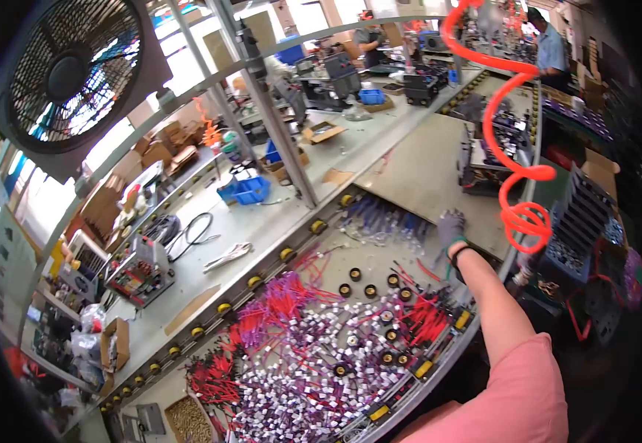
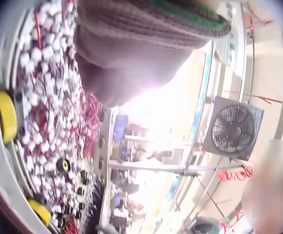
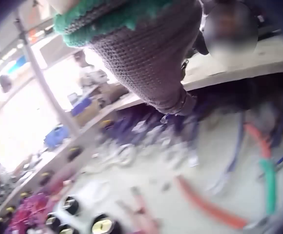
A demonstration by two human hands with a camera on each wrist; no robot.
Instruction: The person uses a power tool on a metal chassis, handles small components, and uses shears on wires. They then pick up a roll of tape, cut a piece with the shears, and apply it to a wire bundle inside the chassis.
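My right hand (image 1: 452, 227), in a grey knit glove, reaches to the far end of the bench, beside the edge of a flat board (image 1: 424, 170). Its gloved fingers (image 3: 178, 100) point down, fingertips right at a bunch of blue wires with clear ends (image 3: 153, 131); I cannot tell whether they pinch one. My left hand (image 2: 126, 58), gloved the same way, fills the top of the left wrist view near a heap of wires with white connectors (image 2: 43, 92). Its fingertips are turned from view, and the head view does not show this hand.
Black round parts (image 1: 370, 291) lie among red wires (image 1: 428, 317) and purple wires (image 1: 284, 295). Orange-handled pliers or cutters (image 3: 209, 207) lie below the right hand. An orange coiled hose (image 1: 524, 173) hangs at the right. Yellow rollers (image 1: 286, 255) line the bench rails.
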